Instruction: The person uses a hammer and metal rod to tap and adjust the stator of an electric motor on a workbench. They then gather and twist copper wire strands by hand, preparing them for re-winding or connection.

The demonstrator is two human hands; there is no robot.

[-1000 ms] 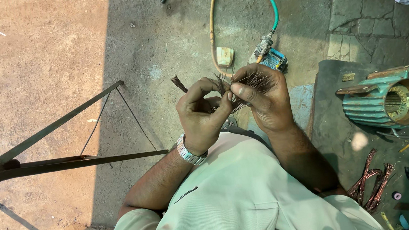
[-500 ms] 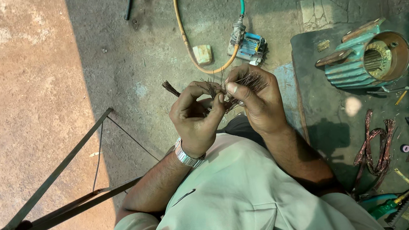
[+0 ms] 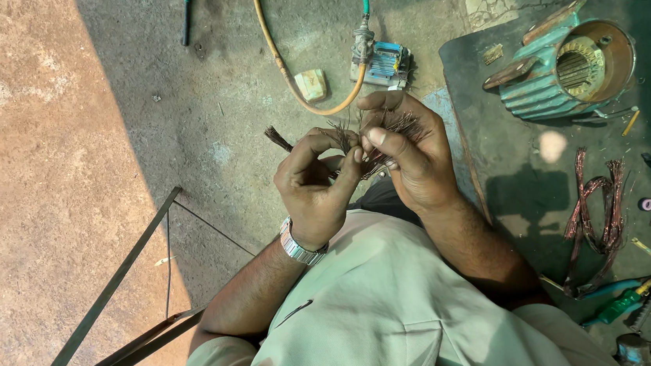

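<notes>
Both my hands are raised in front of my chest, closed on a bundle of thin copper wire strands (image 3: 397,126). My left hand (image 3: 316,185), with a metal watch at the wrist, pinches the bundle's left part; one dark frayed end (image 3: 278,138) sticks out beyond it. My right hand (image 3: 411,153) grips the strands from the right, thumb pressed against the left fingers. The loose wire ends fan out above my right fingers.
A teal motor housing (image 3: 566,60) lies on a dark mat at the upper right, with copper coil loops (image 3: 600,214) below it. Pliers and hand tools (image 3: 650,304) lie at the lower right. Hoses and a small blue device (image 3: 384,63) sit ahead. A metal frame (image 3: 110,319) stands left.
The view has shifted, so the motor housing and tools appear further right and lower. My hands stay together on the wire bundle, fingers working it slightly.
</notes>
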